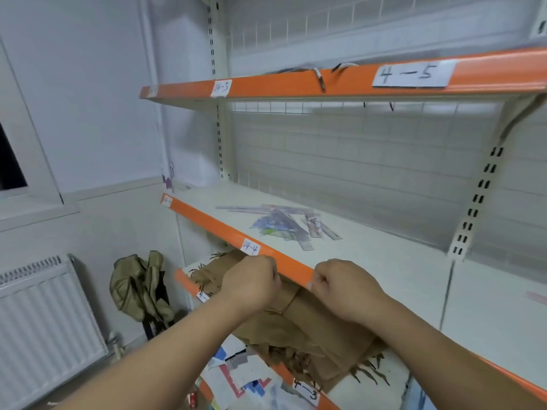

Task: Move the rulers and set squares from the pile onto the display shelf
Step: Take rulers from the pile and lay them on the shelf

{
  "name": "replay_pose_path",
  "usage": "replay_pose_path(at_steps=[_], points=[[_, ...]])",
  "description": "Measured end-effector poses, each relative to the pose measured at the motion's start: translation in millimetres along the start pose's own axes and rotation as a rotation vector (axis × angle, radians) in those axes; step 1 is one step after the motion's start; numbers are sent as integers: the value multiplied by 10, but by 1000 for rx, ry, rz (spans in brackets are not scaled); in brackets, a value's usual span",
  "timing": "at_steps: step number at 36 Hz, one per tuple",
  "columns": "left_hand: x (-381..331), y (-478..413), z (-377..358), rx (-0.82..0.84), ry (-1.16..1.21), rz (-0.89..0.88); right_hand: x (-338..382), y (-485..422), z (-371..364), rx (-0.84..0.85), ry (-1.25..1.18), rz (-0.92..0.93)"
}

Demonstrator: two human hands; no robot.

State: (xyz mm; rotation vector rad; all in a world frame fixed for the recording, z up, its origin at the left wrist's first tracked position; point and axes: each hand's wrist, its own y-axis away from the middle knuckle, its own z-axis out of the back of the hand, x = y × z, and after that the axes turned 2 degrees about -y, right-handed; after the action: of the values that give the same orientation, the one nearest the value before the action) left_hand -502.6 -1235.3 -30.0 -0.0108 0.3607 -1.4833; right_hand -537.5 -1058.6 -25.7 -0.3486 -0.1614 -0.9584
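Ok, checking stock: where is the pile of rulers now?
Head view: the pile of rulers lies on the middle shelf, left of centre, just behind the 04-4 label.

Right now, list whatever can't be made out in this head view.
Head view:
- Rulers: blurred, uncountable.
- Left hand, right hand: knuckles face the camera, hiding whether they hold anything.
- Pink strip: cut off by the right edge.
- Cords on the top shelf: mostly hidden behind its orange lip.
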Motion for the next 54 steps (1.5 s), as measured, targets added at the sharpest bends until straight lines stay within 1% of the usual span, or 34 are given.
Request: replay_pose_path(at_steps=[10, 19, 24, 28, 32, 41, 47, 54], points=[[613, -584, -29, -5, 46, 37, 217, -916, -312, 20, 22, -5], [994, -1370, -60, 15, -5, 36, 68, -1926, -531, 51, -25, -21], [1128, -1747, -125, 10, 11, 47, -83, -2336, -592, 56, 41, -32], [1173, -1981, -187, 51, 14, 48, -229, -2544, -648, 80, 99, -60], [1209, -2190, -236, 86, 26, 24, -362, -2690, -679, 64, 150, -120], [1322, -2540, -317, 145, 54, -88, -515, -2881, -741, 65, 173, -350], [1357, -2695, -342, 187, 57, -166, -490, -2936, -782, 159, 161, -485], [1426, -2782, -382, 220, 50, -230, -425, -2990, -912, 184, 129, -604]])
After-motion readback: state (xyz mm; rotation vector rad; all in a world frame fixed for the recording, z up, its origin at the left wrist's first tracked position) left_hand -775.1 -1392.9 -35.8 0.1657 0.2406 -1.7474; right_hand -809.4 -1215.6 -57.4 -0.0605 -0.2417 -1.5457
